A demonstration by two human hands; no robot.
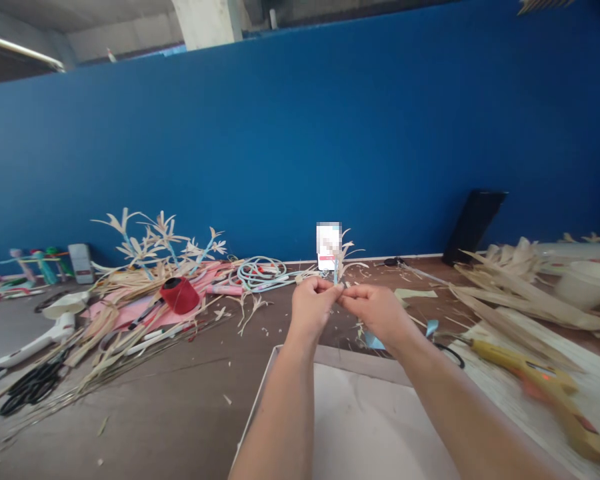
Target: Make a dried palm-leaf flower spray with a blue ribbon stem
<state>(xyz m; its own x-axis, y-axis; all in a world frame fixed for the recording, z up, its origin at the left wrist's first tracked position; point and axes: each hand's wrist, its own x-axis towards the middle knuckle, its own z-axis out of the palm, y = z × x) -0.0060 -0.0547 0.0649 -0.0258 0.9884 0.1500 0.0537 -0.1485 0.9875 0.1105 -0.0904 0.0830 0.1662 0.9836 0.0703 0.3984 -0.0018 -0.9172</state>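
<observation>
My left hand (313,303) and my right hand (373,308) meet in front of me, above the far edge of a shallow white box (380,420). Between them stands a flower (348,253) with narrow, pale husk-like petals and a light blue stem. The fingers of my left hand are closed on its stem. My right thumb and fingers pinch together at the lower stem, close to the left fingertips. Exactly what the right fingertips grip is partly hidden. Behind the flower, a phone with a lit screen (325,240) leans upright against the blue wall.
Similar flowers (165,233), a red thread cone (180,295), black scissors (35,385) and a white corded tool (40,343) lie left. Coiled blue cord (260,273) is at the back. Right are a yellow glue gun (525,363), dried husks (520,293) and a white bowl (587,283).
</observation>
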